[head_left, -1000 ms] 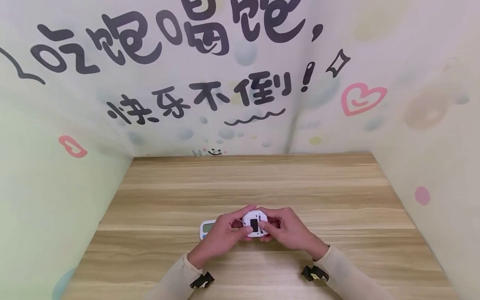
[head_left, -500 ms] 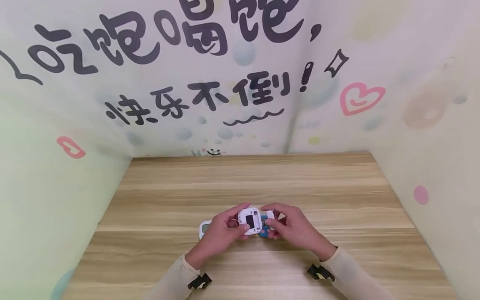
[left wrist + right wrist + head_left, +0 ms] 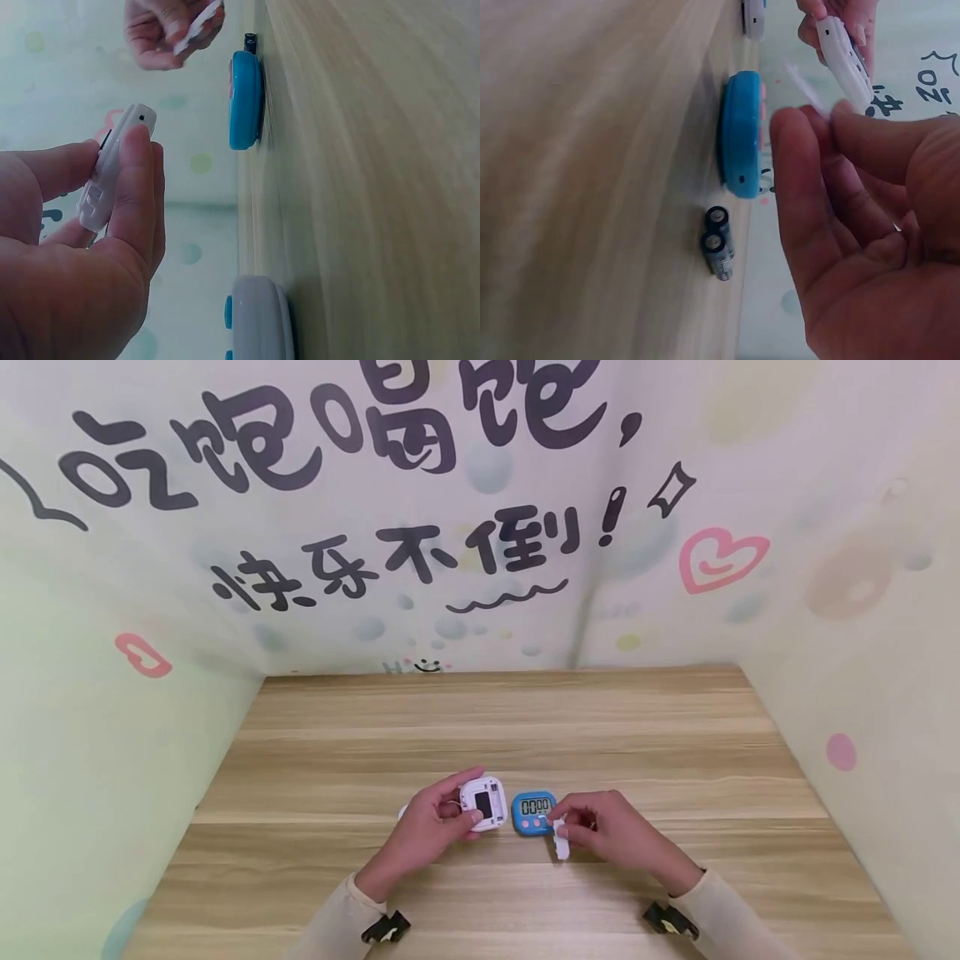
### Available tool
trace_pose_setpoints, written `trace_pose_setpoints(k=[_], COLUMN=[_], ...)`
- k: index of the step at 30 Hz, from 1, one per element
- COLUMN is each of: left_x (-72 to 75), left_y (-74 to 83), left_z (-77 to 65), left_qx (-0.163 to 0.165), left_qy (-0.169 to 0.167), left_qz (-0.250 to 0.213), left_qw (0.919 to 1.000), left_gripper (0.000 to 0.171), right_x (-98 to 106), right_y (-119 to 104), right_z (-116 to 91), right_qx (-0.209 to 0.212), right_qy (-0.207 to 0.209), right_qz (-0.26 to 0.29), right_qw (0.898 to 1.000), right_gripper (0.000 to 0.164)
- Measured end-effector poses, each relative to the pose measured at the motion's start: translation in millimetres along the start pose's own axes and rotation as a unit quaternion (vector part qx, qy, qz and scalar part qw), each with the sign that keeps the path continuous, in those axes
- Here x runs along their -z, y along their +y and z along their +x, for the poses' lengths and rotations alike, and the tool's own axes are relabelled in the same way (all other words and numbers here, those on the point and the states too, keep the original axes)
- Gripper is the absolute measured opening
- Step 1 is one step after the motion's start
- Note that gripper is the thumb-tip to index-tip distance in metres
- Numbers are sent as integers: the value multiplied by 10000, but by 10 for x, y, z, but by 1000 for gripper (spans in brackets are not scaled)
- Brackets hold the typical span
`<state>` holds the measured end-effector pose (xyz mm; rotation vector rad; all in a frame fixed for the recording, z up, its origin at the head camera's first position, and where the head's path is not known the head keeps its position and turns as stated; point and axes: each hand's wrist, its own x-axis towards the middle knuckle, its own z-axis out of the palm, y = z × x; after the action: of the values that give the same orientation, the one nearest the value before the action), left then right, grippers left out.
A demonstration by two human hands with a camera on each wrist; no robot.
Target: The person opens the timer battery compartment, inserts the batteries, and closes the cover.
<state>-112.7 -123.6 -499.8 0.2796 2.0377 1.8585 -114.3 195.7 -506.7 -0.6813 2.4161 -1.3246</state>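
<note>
In the head view my left hand (image 3: pixel 420 835) grips a white digital timer (image 3: pixel 492 787), its back turned up with a dark panel and an uncovered battery slot. Thumb and fingers of my right hand (image 3: pixel 618 835) pinch a small white battery cover (image 3: pixel 562 845), held apart from the timer. Between the hands a blue timer (image 3: pixel 534 808) lies face up on the table, its display reading zeros. The right wrist view has two small batteries (image 3: pixel 718 241) lying beside the blue timer; in the head view they are hidden, it seems by my right hand.
Another white timer with blue buttons (image 3: pixel 259 319) lies on the wooden table (image 3: pixel 480 718), mostly covered by my left hand in the head view. Walls with printed lettering (image 3: pixel 420 552) stand behind and on both sides of the table.
The battery cover came away from the white timer and moved right with my right hand. My left hand shifted left with the timer, so the blue timer beneath now shows.
</note>
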Motion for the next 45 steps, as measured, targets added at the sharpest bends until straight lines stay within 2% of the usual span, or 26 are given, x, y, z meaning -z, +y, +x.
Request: trace_pose_setpoints(k=[5,9,19,26,34,40,45], left_x=[18,16,22,33,19,4,-2], left_y=[1,5,-14,-18,-22,-44,-32], left_z=[-17,-33,-40,-27,-17,-9,-11], left_qx=[-8,45,8,17,36,78,89], left_qy=[-47,-58,-163,-228,-321,-357,-364], left_qz=[-26,-13,29,-10,-26,-50,-96], left_qw=[10000,10000,9999,9997,9995,9993,9993], left_gripper=[63,63,63,64,63,63,63], right_x=[-21,-36,-45,61,225,304,317], right_y=[57,63,103,134,270,263,264], right_z=[-77,-111,-120,-88,-33,-45,-32], right_qx=[-97,-169,-220,-251,-301,-422,-505], right_qy=[-380,-476,-468,-157,407,119,-15], right_qz=[-430,-766,-1028,-1090,-1352,-1614,-1729], right_qw=[9983,9958,9934,9936,9895,9859,9836], right_gripper=[8,7,11,9,25,48,52])
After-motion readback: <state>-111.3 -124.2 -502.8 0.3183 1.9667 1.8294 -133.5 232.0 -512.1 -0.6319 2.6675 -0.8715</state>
